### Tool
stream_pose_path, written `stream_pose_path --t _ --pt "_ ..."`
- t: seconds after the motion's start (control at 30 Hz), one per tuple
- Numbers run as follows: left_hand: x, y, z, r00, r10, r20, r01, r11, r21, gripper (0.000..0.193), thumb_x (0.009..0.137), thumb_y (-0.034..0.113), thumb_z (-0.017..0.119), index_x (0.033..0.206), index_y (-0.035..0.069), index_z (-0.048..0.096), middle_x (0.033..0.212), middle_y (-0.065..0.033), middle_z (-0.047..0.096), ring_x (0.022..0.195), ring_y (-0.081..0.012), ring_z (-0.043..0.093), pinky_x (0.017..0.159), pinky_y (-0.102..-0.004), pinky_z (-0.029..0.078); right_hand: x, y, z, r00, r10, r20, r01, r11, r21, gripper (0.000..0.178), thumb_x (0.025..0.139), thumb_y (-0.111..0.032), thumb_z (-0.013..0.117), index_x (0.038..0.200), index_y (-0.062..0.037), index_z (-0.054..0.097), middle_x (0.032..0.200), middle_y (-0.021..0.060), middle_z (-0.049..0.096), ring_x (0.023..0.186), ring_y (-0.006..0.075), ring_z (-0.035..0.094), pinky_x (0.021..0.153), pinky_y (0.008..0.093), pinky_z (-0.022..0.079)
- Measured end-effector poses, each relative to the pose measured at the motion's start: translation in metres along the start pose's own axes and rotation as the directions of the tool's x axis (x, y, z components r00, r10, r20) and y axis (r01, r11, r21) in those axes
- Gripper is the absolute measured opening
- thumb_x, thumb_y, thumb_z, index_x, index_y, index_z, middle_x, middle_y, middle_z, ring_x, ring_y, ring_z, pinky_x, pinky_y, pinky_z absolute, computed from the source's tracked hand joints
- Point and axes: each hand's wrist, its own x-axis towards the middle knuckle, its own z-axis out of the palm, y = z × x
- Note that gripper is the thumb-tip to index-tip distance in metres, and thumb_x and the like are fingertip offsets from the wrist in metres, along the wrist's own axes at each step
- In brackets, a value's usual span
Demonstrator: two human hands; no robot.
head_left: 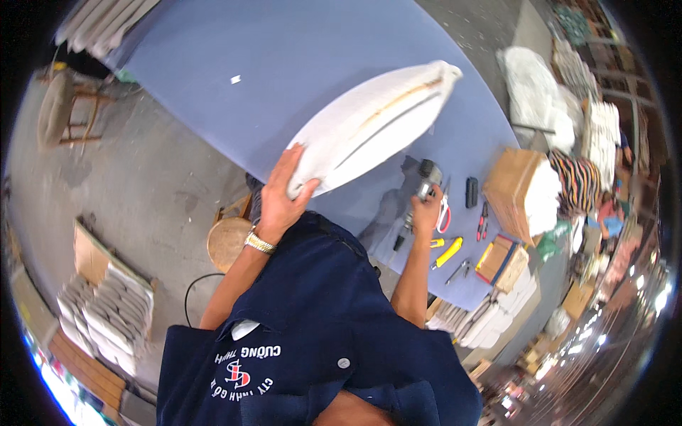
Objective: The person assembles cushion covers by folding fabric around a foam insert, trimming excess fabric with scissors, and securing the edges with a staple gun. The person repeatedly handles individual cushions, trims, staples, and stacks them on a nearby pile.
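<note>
A white upholstered seat cushion [369, 128] stands tilted on the blue-topped table [227, 42], with a brown strip and a dark slit along its side. My left hand [283, 195] grips its near left end, the thumb on one side and the fingers on the other. To the right, my right hand [426, 209] is wrapped round a grey and black tool [428, 174] that looks like a staple gun, held over the table apart from the cushion. Scissors [445, 215] with red-and-white handles lie right beside that hand.
A yellow utility knife [447, 253], small pliers [460, 271], red-handled pliers [483, 221], a black block [472, 192] and a small open box [496, 260] lie along the right side. Beyond stands a cardboard box [508, 192]. A round stool [229, 243] stands left of me.
</note>
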Motion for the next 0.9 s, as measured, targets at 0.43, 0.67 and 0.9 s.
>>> stream_pose_path --t 0.43,0.67,0.9 --pt "-0.005 -0.003 0.002 0.996 0.082 -0.021 -0.081 0.996 0.046 0.071 0.087 0.022 0.083 0.149 0.007 0.055 0.152 -0.0169 0.056 0.142 -0.0376 0.052 0.116 -0.0454 0.046 -0.133 -0.175 -0.024 0.776 -0.348 0.526 0.18 0.922 0.344 0.041 0.084 -0.008 0.082 0.12 0.0011 0.064 0.103 0.0057 0.068 0.091 0.0135 0.064 0.078 0.0269 0.051" --pt "-0.006 -0.004 -0.001 0.996 0.074 0.039 -0.074 0.997 0.004 0.079 0.081 0.011 0.081 0.153 0.009 0.05 0.157 -0.0155 0.051 0.145 -0.0399 0.047 0.118 -0.0469 0.044 -0.144 -0.202 -0.007 0.682 -0.419 0.6 0.308 0.908 0.284 0.03 0.083 -0.009 0.081 0.107 0.0031 0.068 0.096 0.014 0.069 0.083 0.0269 0.07 0.075 0.0337 0.053" --pt "-0.006 -0.009 -0.001 0.994 0.1 0.054 -0.098 0.994 -0.041 0.091 0.073 0.003 0.081 0.156 0.012 0.046 0.16 -0.0136 0.047 0.148 -0.0417 0.042 0.12 -0.0481 0.042 -0.141 -0.201 -0.001 0.627 -0.448 0.637 0.426 0.882 0.201 0.034 0.08 -0.013 0.08 0.108 0.0004 0.067 0.099 0.0173 0.068 0.087 0.04 0.068 0.076 0.0398 0.054"
